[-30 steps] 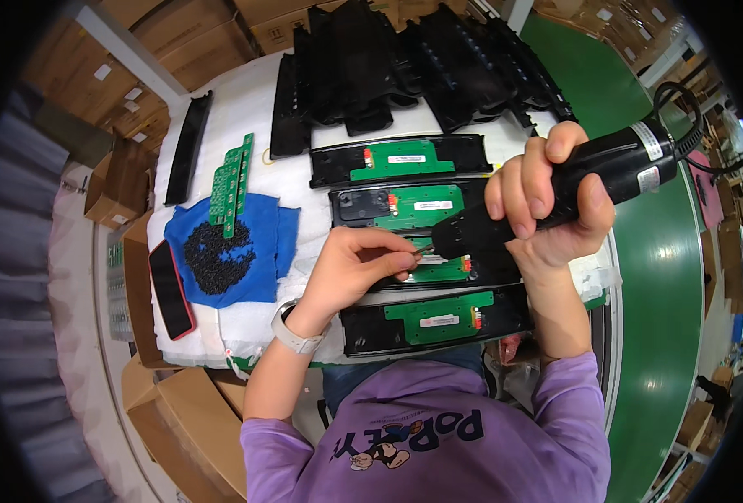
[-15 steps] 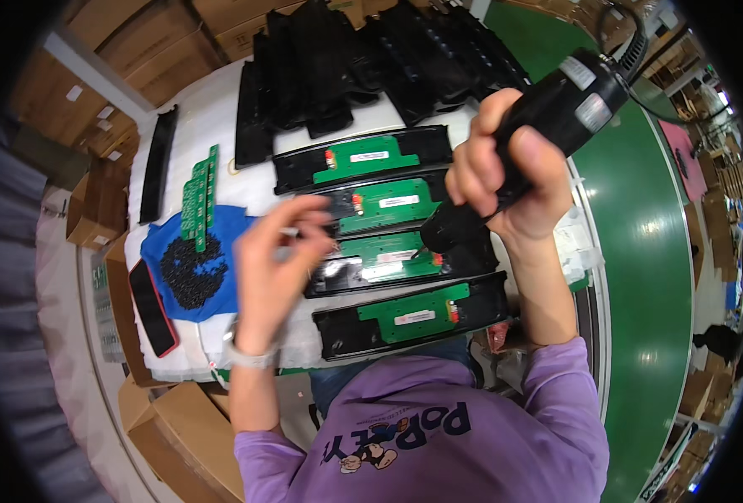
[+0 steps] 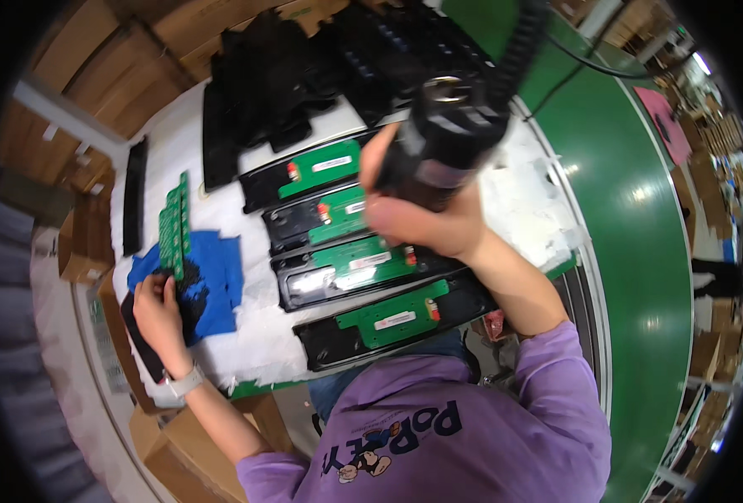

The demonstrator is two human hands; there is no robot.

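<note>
Over at the blue tray, the left hand has left the boards, fingers dipping into black screws; right hand stays clamped round the electric screwdriver — reloading

White labels on green boards; cardboard boxes left.

Green conveyor belt, cardboard boxes around.
</note>
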